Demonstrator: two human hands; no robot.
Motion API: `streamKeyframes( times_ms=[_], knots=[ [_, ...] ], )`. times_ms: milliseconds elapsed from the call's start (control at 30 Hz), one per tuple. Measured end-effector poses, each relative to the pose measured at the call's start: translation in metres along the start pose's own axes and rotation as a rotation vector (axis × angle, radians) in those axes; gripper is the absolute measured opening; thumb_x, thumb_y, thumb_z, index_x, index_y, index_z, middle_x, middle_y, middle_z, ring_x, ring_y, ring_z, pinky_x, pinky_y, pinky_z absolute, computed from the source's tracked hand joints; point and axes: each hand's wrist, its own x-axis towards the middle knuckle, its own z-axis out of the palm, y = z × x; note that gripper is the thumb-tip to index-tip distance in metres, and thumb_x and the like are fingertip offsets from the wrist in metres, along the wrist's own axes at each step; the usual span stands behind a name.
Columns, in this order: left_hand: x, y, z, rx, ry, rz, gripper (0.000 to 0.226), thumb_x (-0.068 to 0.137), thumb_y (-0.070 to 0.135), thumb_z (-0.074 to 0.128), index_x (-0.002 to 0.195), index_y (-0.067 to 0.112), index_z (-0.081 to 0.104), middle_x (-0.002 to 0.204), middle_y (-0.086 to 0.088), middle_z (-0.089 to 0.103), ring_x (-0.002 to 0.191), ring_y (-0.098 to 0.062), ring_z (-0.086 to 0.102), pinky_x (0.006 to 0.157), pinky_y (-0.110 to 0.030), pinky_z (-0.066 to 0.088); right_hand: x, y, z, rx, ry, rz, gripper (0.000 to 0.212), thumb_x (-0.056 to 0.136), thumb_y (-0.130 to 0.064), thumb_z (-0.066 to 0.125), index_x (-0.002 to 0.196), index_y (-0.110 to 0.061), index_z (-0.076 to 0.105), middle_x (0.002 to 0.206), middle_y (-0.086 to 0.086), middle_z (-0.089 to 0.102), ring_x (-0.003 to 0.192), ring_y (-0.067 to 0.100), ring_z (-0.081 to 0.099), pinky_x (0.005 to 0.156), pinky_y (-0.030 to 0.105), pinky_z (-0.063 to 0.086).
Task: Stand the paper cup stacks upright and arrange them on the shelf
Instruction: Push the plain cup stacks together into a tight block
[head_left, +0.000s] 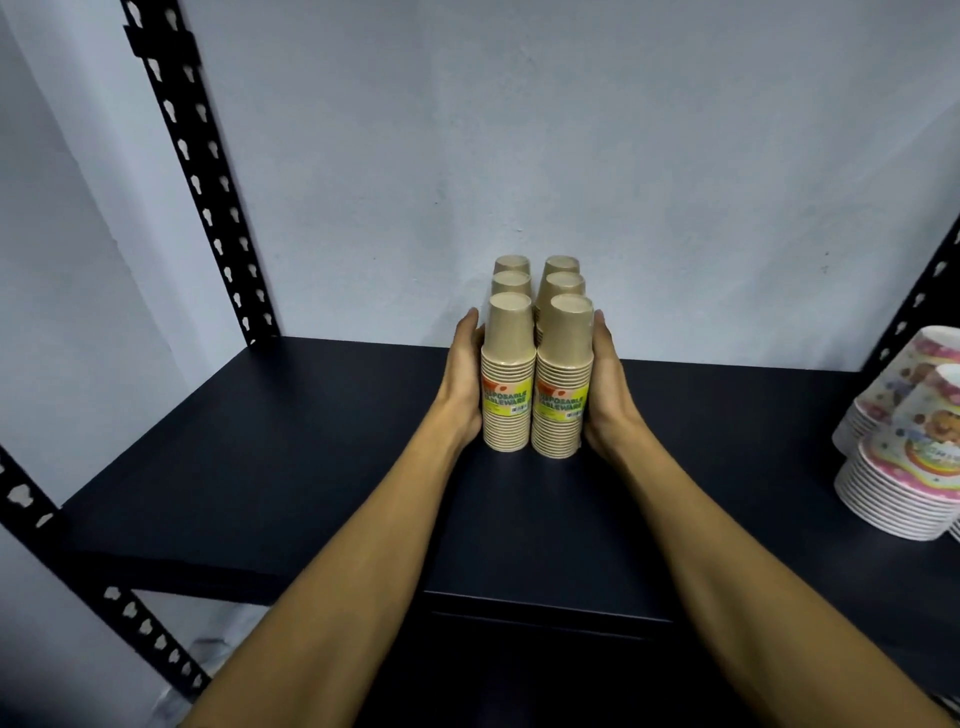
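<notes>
Several brown paper cup stacks stand upright in two rows on the dark shelf (270, 447), running back toward the wall. The front left stack (509, 374) and front right stack (563, 379) carry yellow labels. My left hand (465, 374) lies flat against the left side of the left row, fingers straight. My right hand (608, 384) presses flat against the right side of the right row. The rear stacks (537, 275) are partly hidden behind the front ones.
Colourful printed paper cup and bowl stacks (904, 447) sit at the shelf's right end. Black perforated uprights (202, 171) frame the left side, another upright (919, 301) stands at the right. A pale wall (571, 130) closes the back.
</notes>
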Motion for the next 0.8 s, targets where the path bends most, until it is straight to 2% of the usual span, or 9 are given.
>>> streamKeyframes(
  times_ms=[33, 100, 333, 600, 700, 800],
  knots=[
    [0.0, -0.001, 0.001, 0.024, -0.024, 0.006, 0.053, 0.105, 0.047, 0.031, 0.104, 0.012, 0.07, 0.092, -0.008, 0.076, 0.086, -0.021, 0.073, 0.079, -0.036, 0.058, 0.002, 0.002, 0.0, 0.013, 0.0, -0.001, 0.069, 0.101, -0.064, 0.023, 0.129, -0.018, 0.066, 0.122, 0.009, 0.072, 0.116, 0.025, 0.067, 0.103, 0.048, 0.05],
    [0.0, -0.003, 0.003, 0.058, -0.053, 0.017, 0.05, 0.106, 0.043, 0.031, 0.095, 0.013, 0.07, 0.085, -0.005, 0.075, 0.079, -0.017, 0.073, 0.076, -0.033, 0.058, 0.003, 0.005, 0.001, 0.039, 0.01, -0.001, 0.068, 0.101, -0.063, 0.025, 0.127, -0.016, 0.067, 0.12, 0.011, 0.073, 0.115, 0.027, 0.068, 0.105, 0.052, 0.048],
    [-0.01, -0.003, -0.001, 0.053, -0.056, 0.025, 0.048, 0.102, 0.05, 0.039, 0.102, 0.013, 0.071, 0.099, -0.01, 0.073, 0.094, -0.024, 0.07, 0.091, -0.042, 0.054, -0.005, 0.009, 0.005, 0.04, 0.037, 0.018, 0.064, 0.1, -0.062, 0.031, 0.118, -0.016, 0.071, 0.114, 0.012, 0.074, 0.112, 0.028, 0.069, 0.105, 0.055, 0.048],
    [-0.039, -0.004, -0.009, 0.013, -0.064, 0.038, 0.047, 0.101, 0.049, 0.041, 0.105, 0.012, 0.07, 0.1, -0.011, 0.073, 0.094, -0.024, 0.069, 0.091, -0.042, 0.055, -0.028, 0.019, 0.011, 0.02, 0.047, 0.028, 0.064, 0.094, -0.067, 0.036, 0.12, -0.021, 0.071, 0.113, 0.009, 0.075, 0.111, 0.026, 0.07, 0.103, 0.055, 0.05],
    [-0.046, -0.002, -0.011, 0.002, -0.068, 0.034, 0.048, 0.1, 0.049, 0.042, 0.11, 0.01, 0.069, 0.107, -0.014, 0.07, 0.101, -0.028, 0.067, 0.095, -0.045, 0.053, -0.034, 0.018, 0.014, 0.022, 0.061, 0.03, 0.065, 0.094, -0.068, 0.036, 0.119, -0.02, 0.071, 0.112, 0.01, 0.075, 0.11, 0.027, 0.07, 0.103, 0.055, 0.05],
    [-0.05, -0.001, -0.011, 0.024, -0.055, 0.03, 0.05, 0.101, 0.048, 0.039, 0.114, 0.009, 0.068, 0.107, -0.014, 0.071, 0.097, -0.026, 0.068, 0.088, -0.042, 0.056, -0.038, 0.017, 0.016, 0.042, 0.093, 0.039, 0.064, 0.096, -0.065, 0.033, 0.119, -0.019, 0.071, 0.111, 0.011, 0.076, 0.11, 0.028, 0.07, 0.103, 0.054, 0.05]
  ],
)
